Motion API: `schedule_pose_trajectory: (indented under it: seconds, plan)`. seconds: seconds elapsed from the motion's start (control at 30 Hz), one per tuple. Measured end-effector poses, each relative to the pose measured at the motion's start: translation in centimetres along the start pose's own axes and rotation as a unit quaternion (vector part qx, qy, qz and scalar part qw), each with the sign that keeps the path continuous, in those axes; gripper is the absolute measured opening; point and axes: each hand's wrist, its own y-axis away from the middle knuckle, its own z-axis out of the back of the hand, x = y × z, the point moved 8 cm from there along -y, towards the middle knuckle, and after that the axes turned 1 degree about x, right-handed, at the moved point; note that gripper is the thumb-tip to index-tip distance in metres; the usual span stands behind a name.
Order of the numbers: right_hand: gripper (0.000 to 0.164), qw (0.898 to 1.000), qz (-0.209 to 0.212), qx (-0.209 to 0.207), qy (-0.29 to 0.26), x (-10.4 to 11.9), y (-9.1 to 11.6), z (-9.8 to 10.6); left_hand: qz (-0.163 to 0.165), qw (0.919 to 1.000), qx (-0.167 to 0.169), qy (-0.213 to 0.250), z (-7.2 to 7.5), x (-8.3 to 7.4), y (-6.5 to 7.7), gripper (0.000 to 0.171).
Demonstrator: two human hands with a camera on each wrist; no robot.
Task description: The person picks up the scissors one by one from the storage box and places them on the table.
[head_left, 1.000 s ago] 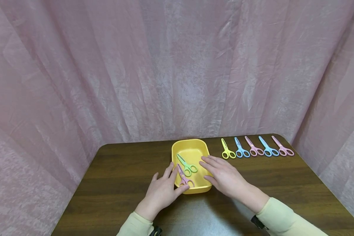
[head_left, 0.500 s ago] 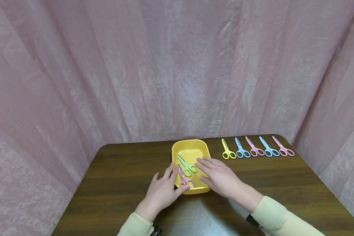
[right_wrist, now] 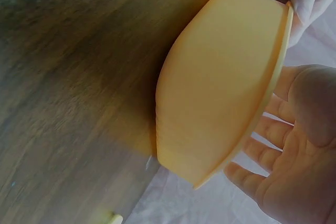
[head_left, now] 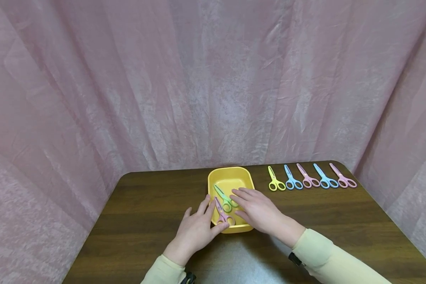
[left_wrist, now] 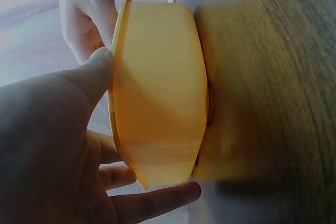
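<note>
A yellow plastic tray (head_left: 230, 168) stands on the table with green scissors (head_left: 221, 194) and pink-purple scissors (head_left: 223, 215) lying inside. My left hand (head_left: 195, 232) holds its near left corner, thumb on the front rim and fingers over the left rim. The left wrist view shows the thumb (left_wrist: 97, 72) against the rim and one finger along the outer wall. Over the tray's right side reaches my right hand (head_left: 257, 209), fingers fairly straight and spread. Its fingertips overlap a handle loop of the green scissors in the head view.
In a row at the back right of the table (head_left: 145, 209) lie yellow scissors (head_left: 275, 181), blue scissors (head_left: 291, 179), pink scissors (head_left: 308, 178), another blue pair (head_left: 324, 178) and another pink pair (head_left: 342, 178). A pink curtain (head_left: 213, 86) hangs behind the table.
My right hand has moved left, farther over the tray, and its fingers now cover part of the green scissors' handle. My left hand has stayed at the tray's corner.
</note>
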Motion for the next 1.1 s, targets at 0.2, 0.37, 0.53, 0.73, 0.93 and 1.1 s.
schedule_pose_trajectory:
  seconds: [0.2, 0.37, 0.53, 0.73, 0.93, 1.1]
  plan:
    - [0.051, 1.0, 0.002, 0.019, 0.006, 0.2, -1.0, -0.9, 0.003, 1.0, 0.004, 0.001, 0.1, -0.1, 0.0, 0.093]
    - [0.045, 0.999, -0.003, 0.046, -0.005, 0.3, -1.6, -1.6, 0.003, 1.0, 0.002, 0.002, 0.3, -0.2, 0.0, 0.092]
    - [0.042, 0.996, -0.016, 0.082, -0.013, 0.1, -2.1, -2.4, -0.001, 1.0, -0.003, 0.0, 0.5, -0.3, 0.2, 0.092]
    - [0.038, 0.992, -0.022, 0.12, -0.033, 0.0, -2.5, -3.3, -0.001, 1.0, -0.002, 0.001, 0.5, -0.3, 0.2, 0.091]
    - [0.031, 0.988, -0.012, 0.151, -0.033, 0.3, -2.8, -3.9, 0.001, 1.0, 0.002, -0.001, 0.3, -0.1, 0.0, 0.091]
    - [0.03, 0.987, 0.001, 0.162, -0.015, 0.5, -3.0, -4.2, -0.001, 1.0, -0.003, -0.002, 0.3, -0.1, 0.1, 0.091]
